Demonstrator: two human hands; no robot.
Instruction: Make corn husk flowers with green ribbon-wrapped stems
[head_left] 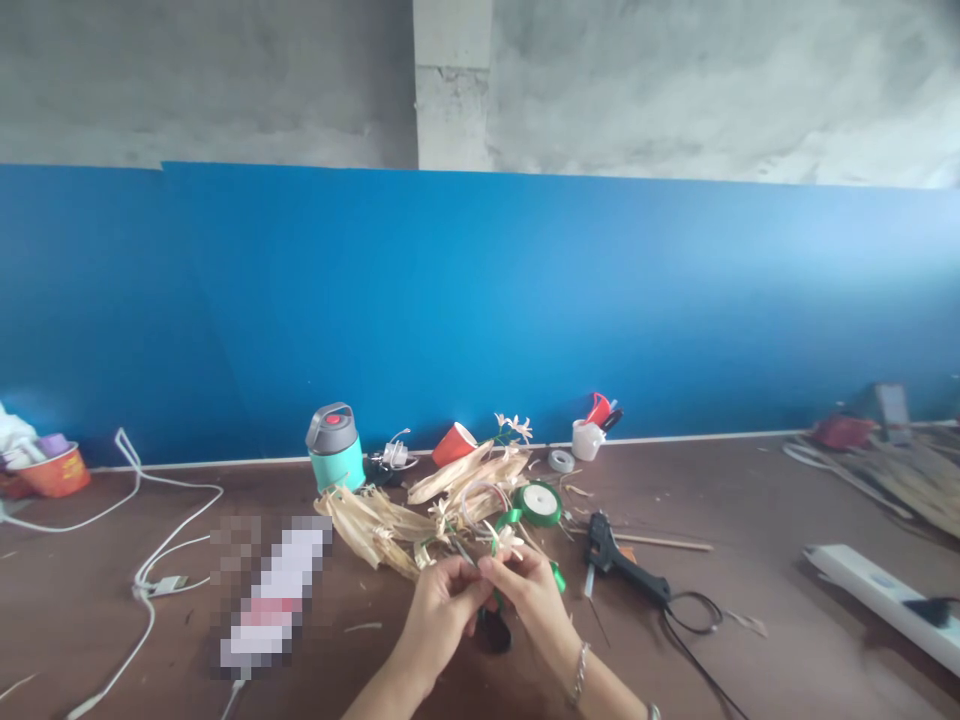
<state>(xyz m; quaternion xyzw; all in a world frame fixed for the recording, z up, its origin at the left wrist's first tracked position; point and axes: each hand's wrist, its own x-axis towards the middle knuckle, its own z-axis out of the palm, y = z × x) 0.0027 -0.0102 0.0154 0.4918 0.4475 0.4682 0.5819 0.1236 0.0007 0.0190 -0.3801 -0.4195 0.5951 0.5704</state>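
You have a cream-white flower [508,541] pinched low in the frame, just right of centre. Its slender petals fan open above your grip, leaning right, with a touch of green at their left edge; your fingers [491,574] hide most of its lower part. Slightly below, more green shows, too covered to make out.

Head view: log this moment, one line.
Left fingers: pinched; right fingers: pinched; pinched item: unclear; cream narrow-petalled flower: beside right fingers; round green ribbon spool: beyond
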